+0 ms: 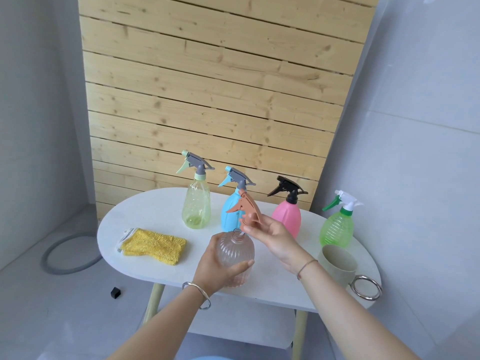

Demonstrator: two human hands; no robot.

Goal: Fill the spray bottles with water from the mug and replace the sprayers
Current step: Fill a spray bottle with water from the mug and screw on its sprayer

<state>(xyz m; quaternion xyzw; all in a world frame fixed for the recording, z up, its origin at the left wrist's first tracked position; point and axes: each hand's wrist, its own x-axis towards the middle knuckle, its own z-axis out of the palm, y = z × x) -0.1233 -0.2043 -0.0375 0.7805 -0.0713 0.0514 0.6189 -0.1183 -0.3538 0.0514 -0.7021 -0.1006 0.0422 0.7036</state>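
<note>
A white oval desk (155,211) stands before a pale wooden slat panel (207,100) between grey walls, with a yellow cloth (155,245) at its left and a mug (337,263) at its near right. Four capped spray bottles line the far side: yellow (196,203), blue (228,216), pink (288,216), green (336,227). Near the front edge, the left hand (213,266) grips a clear ribbed bottle (236,253), while the right hand (272,237) pinches its orange sprayer (246,209) just above the open neck.

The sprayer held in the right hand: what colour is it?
The sprayer is orange-brown, clearest in the head view.
</note>
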